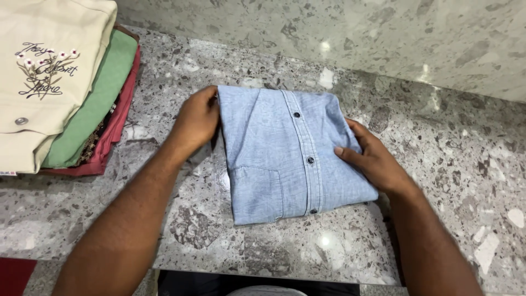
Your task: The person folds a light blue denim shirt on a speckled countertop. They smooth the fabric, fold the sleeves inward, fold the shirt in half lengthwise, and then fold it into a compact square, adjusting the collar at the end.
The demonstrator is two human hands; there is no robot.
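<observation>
**Two hands at the sides of a folded blue shirt on a speckled stone counter**

Nearest the camera, both forearms come up from the bottom edge, their elbows cut off by the frame. Between them, below the counter's front edge, lies a dark strip with a pale rounded shape that is too cropped to identify. A patch of dark red shows at the bottom left corner, also cut off.

The folded light-blue shirt (285, 156) lies flat in the middle of the grey stone counter (219, 241), button placket running down its centre and a chest pocket toward the near left corner. The left hand (196, 121) rests against the shirt's far left edge; its fingers curl out of sight at the fold, so whether they grip the cloth or only press on it cannot be told. The right hand (370, 156) lies along the right edge, thumb on top of the fabric and fingers tucked beneath, pinching the side of the fold.

Farther off at the left sits a stack of folded garments (82, 98): a cream piece with floral embroidery on top, green and dark red ones beneath, partly cut off by the frame. Behind everything rises a polished stone wall (383, 38).
</observation>
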